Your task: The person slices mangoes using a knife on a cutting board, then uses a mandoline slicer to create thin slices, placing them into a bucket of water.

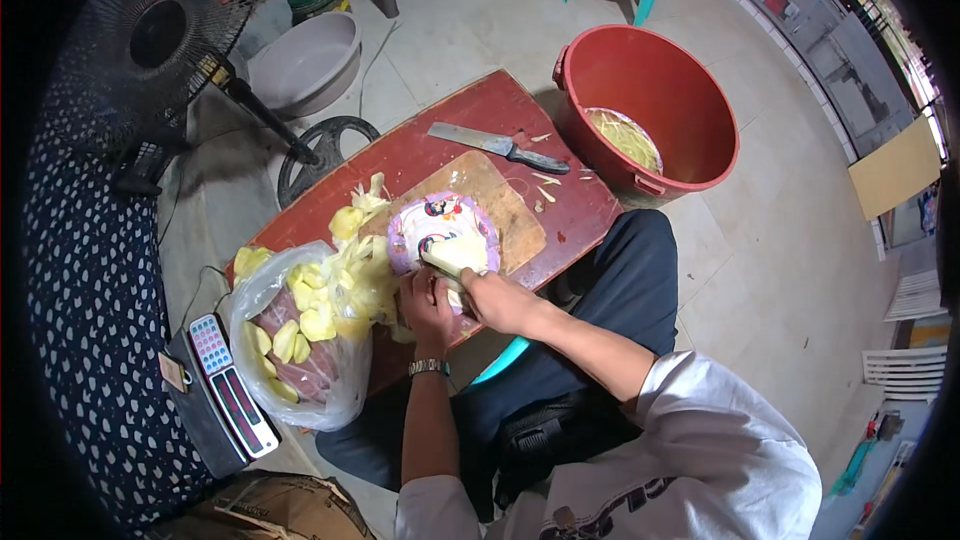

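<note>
A knife (444, 264) with a pale-smeared blade is in my right hand (499, 300), its tip pointing left over a round printed plate or mat (446, 214). This round thing has a purple rim and lies on a wooden cutting board (517, 214). My left hand (427, 304), with a metal watch (428, 367) at the wrist, is at the near edge of the plate, just under the blade. Its fingers are bent, and what they hold is hidden. Pale yellow pulp or fibre (364, 277), resembling jackfruit, lies left of my left hand.
A second knife (495, 146) lies across the red table (390, 157). On the left stand a plastic bag (341, 382) of yellow fruit pieces, a digital scale (232, 390) and a fan (157, 34). A red tub (652, 82) on the right holds yellow shreds.
</note>
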A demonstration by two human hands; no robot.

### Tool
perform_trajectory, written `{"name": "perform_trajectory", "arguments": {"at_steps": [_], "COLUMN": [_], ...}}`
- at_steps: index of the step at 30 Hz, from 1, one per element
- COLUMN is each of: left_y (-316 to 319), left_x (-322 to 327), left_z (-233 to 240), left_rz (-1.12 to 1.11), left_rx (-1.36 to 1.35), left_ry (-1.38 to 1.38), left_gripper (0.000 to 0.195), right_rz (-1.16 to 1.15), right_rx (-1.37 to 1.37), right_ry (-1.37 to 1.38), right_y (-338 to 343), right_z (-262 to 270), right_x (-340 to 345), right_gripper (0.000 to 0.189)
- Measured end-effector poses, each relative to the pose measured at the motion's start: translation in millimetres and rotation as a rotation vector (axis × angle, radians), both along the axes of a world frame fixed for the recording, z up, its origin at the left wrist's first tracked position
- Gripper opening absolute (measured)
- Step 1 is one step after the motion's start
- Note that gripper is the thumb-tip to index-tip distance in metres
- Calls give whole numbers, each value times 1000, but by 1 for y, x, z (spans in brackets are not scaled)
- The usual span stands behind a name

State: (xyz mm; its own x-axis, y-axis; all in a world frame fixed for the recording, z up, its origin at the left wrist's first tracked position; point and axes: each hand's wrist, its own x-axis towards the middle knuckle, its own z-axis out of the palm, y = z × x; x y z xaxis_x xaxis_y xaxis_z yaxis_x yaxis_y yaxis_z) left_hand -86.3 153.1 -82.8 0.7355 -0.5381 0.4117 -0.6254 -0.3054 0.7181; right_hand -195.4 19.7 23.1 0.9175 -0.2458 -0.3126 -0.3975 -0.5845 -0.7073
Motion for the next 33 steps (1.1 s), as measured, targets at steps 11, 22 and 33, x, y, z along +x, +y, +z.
{"name": "perform_trajectory", "arguments": {"at_steps": [11,22,33], "left_y": [-7,-41,-62], "left_x": [-7,-10,6], "left_z": [2,11,24], "left_rz": [7,194,-139], "left_rx": [25,277,453], "left_ry": [-17,-122,-341], "left_gripper": [24,46,49], "right_rz": [-98,-405,-448], "right_rx": [111,182,331], "right_ry": [-136,-299,-246], "right_y": [-17,-50,-55], "right_z": [5,18,41], "right_x": [-31,-78,-84], "right_gripper": [27,20,20]}}
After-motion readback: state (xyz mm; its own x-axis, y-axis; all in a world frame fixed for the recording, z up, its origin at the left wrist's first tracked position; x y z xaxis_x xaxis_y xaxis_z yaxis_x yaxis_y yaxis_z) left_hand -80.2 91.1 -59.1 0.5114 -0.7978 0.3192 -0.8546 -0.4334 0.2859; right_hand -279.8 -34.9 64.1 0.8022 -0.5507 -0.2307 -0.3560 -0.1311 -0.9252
